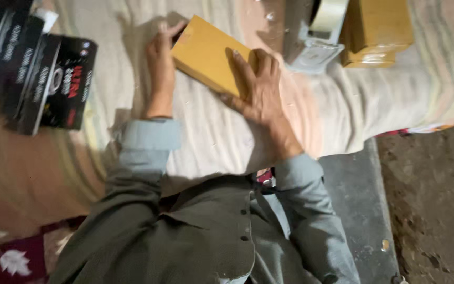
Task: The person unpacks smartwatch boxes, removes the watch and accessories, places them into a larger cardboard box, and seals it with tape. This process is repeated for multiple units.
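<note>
We hold a flat yellow-brown cardboard box (pixel 208 52) on the pale striped cloth (pixel 211 131) that covers the work surface, slightly left of centre and toward the far side of the scene. Our left hand (pixel 160 66) grips the box along its left edge, fingers curled over the far corner. Our right hand (pixel 258 87) lies spread on the near right part of the lid, palm down and pressing, not closed around it. The box appears shut and sits tilted, one corner pointing far-left. Whether any tape already runs across it we cannot tell; motion blur hides such detail. To the far right, a white tape dispenser (pixel 319 37) with a roll of pale tape rests on the cloth, untouched. Just beyond it stands a stack of similar yellow-brown boxes (pixel 377 31), which suggests that several units are finished and this one is mid-process. At the far left lies a group of black printed cartons (pixel 38 73), well apart from both hands. A dark floor (pixel 432 200) shows at the near right.
</note>
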